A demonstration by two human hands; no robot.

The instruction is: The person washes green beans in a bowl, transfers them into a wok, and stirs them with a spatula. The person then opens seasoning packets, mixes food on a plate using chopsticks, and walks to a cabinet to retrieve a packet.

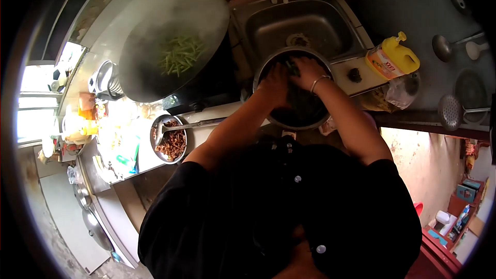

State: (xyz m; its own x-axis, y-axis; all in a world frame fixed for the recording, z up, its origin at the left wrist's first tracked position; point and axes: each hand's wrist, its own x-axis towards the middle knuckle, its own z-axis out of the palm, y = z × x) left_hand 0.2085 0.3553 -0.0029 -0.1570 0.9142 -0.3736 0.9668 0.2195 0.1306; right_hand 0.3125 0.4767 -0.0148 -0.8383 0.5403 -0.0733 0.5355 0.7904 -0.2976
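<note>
Both my hands reach into a round metal basin (pixel 326 62) at the front edge of the sink. Its contents are dark and hard to make out. My left hand (pixel 275 83) is in the left part of the basin, its fingers dim and partly hidden in shadow. My right hand (pixel 308 72), with a bracelet (pixel 319 81) at the wrist, is at the upper right of the basin. Its fingers are curled at a dark green piece (pixel 293 67), whose kind I cannot tell.
A steaming wok (pixel 139 80) with green vegetable strips (pixel 181 54) stands on the left. Below it a bowl (pixel 154 135) holds browned food and a ladle (pixel 178 126). Behind the basin is the sink (pixel 338 26). A yellow jug (pixel 393 57) stands right; utensils hang beyond.
</note>
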